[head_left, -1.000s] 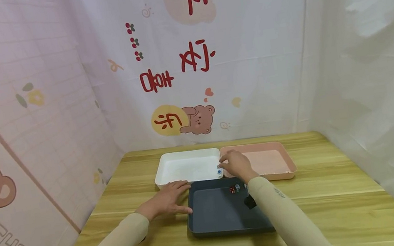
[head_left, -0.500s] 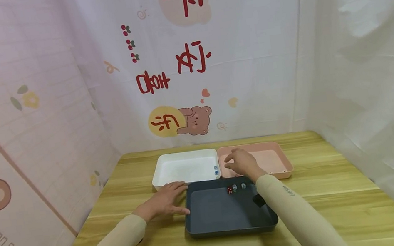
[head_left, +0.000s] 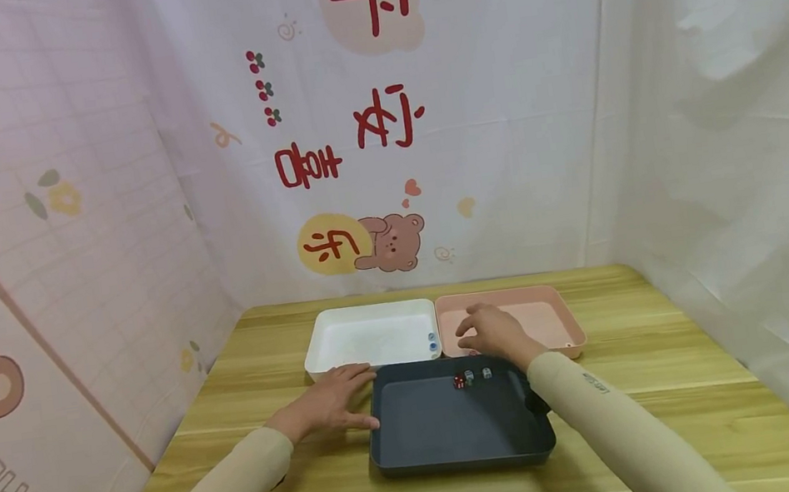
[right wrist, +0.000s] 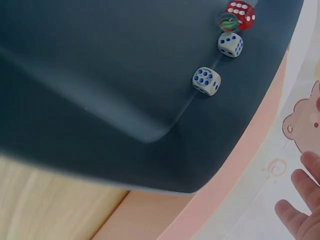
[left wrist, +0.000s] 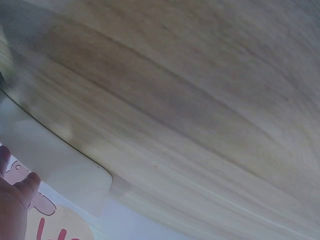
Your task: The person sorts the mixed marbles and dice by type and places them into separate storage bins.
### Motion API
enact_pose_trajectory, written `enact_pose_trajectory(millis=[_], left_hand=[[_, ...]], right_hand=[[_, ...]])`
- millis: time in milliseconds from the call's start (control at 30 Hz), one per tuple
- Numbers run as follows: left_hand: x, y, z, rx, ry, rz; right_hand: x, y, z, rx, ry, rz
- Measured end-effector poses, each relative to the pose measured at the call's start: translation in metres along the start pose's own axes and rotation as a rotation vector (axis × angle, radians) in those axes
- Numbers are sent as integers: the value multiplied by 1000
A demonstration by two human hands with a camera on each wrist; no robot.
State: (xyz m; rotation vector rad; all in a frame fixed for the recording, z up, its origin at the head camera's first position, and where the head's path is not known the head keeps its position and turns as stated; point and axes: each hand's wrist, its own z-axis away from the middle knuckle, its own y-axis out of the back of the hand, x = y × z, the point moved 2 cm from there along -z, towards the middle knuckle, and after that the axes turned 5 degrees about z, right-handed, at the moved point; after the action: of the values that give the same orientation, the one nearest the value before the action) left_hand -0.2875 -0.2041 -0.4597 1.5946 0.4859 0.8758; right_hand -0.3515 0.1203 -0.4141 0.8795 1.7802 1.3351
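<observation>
My left hand [head_left: 327,402] lies with spread, relaxed fingers at the left edge of the dark grey tray [head_left: 451,431], its thumb right at the rim. Over the front left part of the pink tray [head_left: 571,314] hovers my right hand [head_left: 499,334]; its fingers [right wrist: 292,217] are apart with nothing seen between them. Inside the dark tray, along its far wall, are a red die [right wrist: 244,14], a clear marble [right wrist: 229,23] with green in it, and two white dice with blue dots, one die [right wrist: 230,45] nearer the marble and another die [right wrist: 206,81] farther off.
The white tray [head_left: 369,334] stands behind the dark one, side by side with the pink tray. A few small blue marbles [head_left: 432,341] sit at its right end. All stand on a wood-grain table [head_left: 687,390] before a printed white curtain [head_left: 495,97].
My right hand has moved right from beside the white tray's right end, over the pink tray, and slightly back toward me. My left hand keeps its place. The camera view has shifted slightly.
</observation>
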Motion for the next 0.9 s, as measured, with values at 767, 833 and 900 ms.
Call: enact_pose_trajectory(millis=[767,833,900], left_hand=[[-2,-1,1,-2,0,1],[-2,-1,0,4,-11,-2],[-2,-1,0,11,-24,-3]], right_hand=[[-20,-20,11,-118,109,69],[-20,-23,11,-115,110,73],[-21,-26,11,-117,108,90]])
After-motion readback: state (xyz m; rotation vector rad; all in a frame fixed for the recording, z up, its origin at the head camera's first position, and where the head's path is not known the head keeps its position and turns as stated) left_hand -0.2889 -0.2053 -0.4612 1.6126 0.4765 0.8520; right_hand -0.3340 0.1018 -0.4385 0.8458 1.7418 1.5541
